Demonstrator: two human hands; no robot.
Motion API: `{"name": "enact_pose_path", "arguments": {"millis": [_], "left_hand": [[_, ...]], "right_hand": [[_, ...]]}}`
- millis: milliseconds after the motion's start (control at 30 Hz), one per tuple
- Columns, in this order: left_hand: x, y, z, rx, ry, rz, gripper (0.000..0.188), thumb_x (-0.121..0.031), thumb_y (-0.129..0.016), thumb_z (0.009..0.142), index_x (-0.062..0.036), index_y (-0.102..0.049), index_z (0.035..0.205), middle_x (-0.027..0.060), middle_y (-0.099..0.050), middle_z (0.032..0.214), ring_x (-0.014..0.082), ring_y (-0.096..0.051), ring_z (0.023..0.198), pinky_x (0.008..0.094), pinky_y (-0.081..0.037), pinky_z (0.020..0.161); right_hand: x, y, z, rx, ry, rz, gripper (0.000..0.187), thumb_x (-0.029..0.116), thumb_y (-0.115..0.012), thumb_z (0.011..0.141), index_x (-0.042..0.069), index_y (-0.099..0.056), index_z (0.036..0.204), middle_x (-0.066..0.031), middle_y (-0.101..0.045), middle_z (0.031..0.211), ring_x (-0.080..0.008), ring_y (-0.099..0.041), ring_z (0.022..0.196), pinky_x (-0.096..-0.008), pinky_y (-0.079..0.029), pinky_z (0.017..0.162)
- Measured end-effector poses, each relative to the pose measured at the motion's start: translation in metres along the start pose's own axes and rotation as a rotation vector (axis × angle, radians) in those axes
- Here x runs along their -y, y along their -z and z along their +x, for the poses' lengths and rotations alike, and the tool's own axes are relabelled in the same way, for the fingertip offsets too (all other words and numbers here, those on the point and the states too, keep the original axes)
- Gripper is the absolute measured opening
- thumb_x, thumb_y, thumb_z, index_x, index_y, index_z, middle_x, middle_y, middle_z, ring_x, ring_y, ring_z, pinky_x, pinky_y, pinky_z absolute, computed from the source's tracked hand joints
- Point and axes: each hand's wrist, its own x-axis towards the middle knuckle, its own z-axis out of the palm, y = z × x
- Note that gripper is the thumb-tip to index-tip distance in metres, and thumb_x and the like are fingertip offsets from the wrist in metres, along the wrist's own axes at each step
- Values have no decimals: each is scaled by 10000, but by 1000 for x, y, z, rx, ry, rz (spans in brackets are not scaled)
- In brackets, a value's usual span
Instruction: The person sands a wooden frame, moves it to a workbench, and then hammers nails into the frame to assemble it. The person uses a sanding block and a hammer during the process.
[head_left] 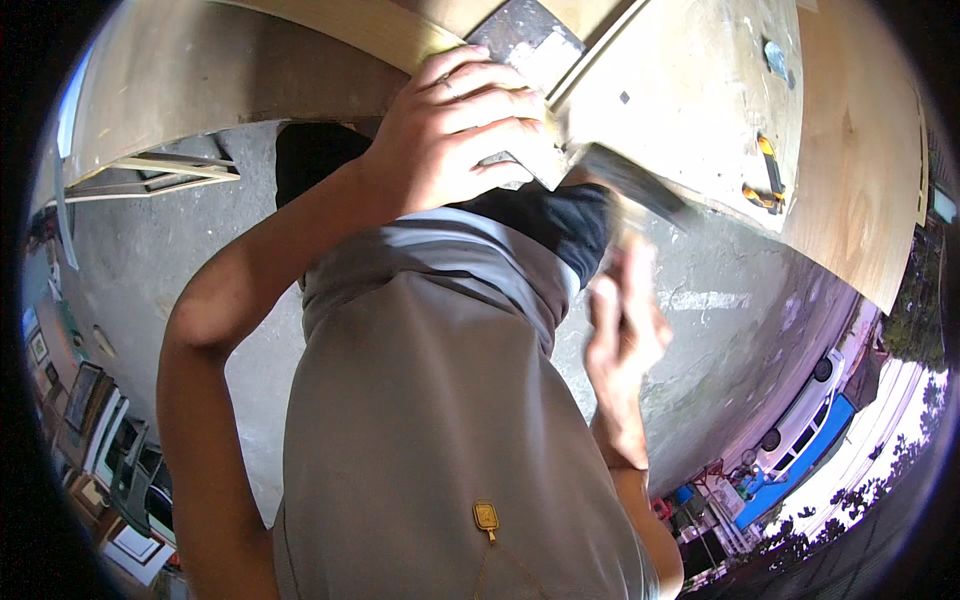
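My left hand (460, 130) lies across a dark, light-specked flat plate (527, 42) at the bench's near edge. Its fingers bend over the plate and hold it down, hiding the middle; one corner shows below the fingers. A pale wooden strip (400, 32) runs up to this hand from the left. Lower right of it, my right hand (627, 315) is closed around the handle of a hammer (637, 185). The hammer's dark head is motion-blurred beside the plate's corner; whether the two touch, I cannot tell.
A yellow-and-black utility knife (769, 175) lies at the right of the pale work board (690, 110). Beyond it extends a plywood sheet (855, 130). A wooden frame (150, 172) is low at left, and stacked frames (115, 460) stand lower left. Outside is a white car (805, 415).
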Motion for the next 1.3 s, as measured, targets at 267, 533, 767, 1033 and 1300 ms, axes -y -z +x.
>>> {"name": "enact_pose_path", "arguments": {"millis": [267, 533, 767, 1033, 1300], "left_hand": [[0, 2, 0, 16, -11, -1, 317, -271, -774, 605, -106, -656, 849, 31, -637, 996, 206, -566, 1025, 435, -374, 965], [4, -1, 7, 0, -28, 12, 296, -266, -773, 607, -117, -653, 834, 26, -635, 1007, 207, -570, 1015, 437, -375, 962], [-1, 1, 1, 9, -5, -6, 303, -266, -772, 607, -108, -663, 841, 32, -636, 1022, 208, -568, 1022, 430, -367, 970], [3, 1, 2, -13, -4, -8, 306, -270, -768, 615, -106, -663, 850, 39, -639, 997, 208, -567, 1020, 438, -371, 960], [0, -2, 4, -20, -17, -10, 302, -276, -771, 612, -112, -656, 838, 29, -632, 1007, 209, -566, 1015, 440, -377, 957]], "right_hand": [[3, 11, 2, -95, 111, -33, 158, 155, -512, 903, 10, -547, 850, -110, -540, 668, -196, -503, 533, -293, -428, 513], [-4, 2, 10, -102, 149, -120, 250, 87, -519, 897, -46, -568, 1102, -204, -647, 929, -272, -658, 766, -309, -503, 673], [7, 4, 16, 180, -194, -20, 465, 112, -549, 887, 10, -410, 1319, -255, -607, 1032, -316, -622, 744, -351, -484, 760], [11, 0, 18, 167, -89, -23, 409, 25, -547, 868, 22, -479, 1271, -198, -643, 898, -312, -631, 712, -350, -489, 667], [25, 4, 23, 180, -218, -41, 158, 112, -559, 882, -11, -634, 948, -166, -618, 762, -217, -579, 600, -284, -476, 578]]}}
